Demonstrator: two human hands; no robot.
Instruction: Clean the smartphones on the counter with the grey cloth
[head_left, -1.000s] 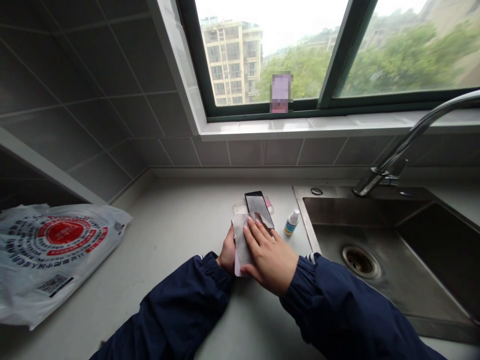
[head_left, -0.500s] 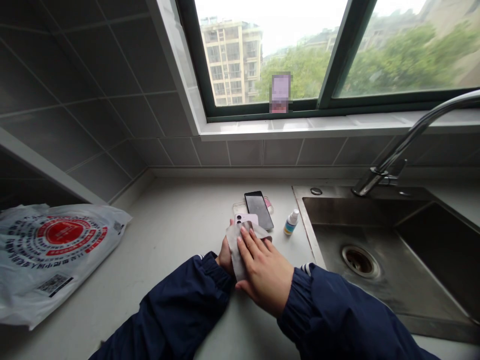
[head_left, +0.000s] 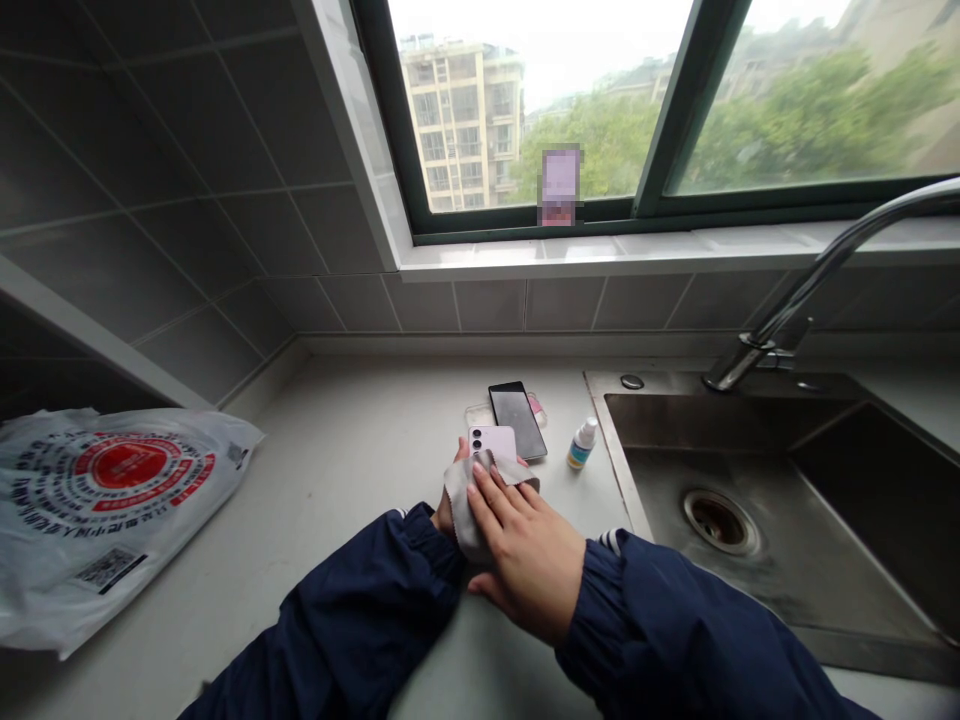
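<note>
The right hand (head_left: 525, 550) lies flat, fingers slightly fanned, pressing a grey cloth (head_left: 466, 510) onto the lower back of the lilac phone (head_left: 496, 438), which the left hand (head_left: 442, 512) grips by its sides. Wiping seems under way, the camera end uncovered; how much is finished cannot be told. Beyond, a dark phone (head_left: 520, 420) and spray bottle (head_left: 582, 445) occupy the pale tabletop (head_left: 352, 450) beside a steel sink (head_left: 660, 480), beneath a window (head_left: 660, 130).

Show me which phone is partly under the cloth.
The pale lilac phone in the left hand, its near part under the gray cloth; the dark phone beyond has no cloth on it.
</note>
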